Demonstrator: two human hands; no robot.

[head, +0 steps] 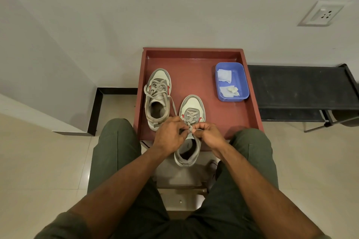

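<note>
Pinching the soft, floppy lace (pixel 191 116) of the shoe (pixel 192 105) at 6 o'clock on the tray (pixel 194 75) with left hand (pixel 168 134) and right hand (pixel 210 135), best gripped close to the knot (pixel 191 128) I reckon

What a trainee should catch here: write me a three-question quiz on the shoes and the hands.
1. True or false: the left hand and right hand both pinch the lace of the near shoe.
2. Which holds the white wipes? A) blue tub B) green bucket C) glass jar
3. Fill in: the far shoe stands on the red ____.
Key: 1 true; 2 A; 3 tray.
</note>
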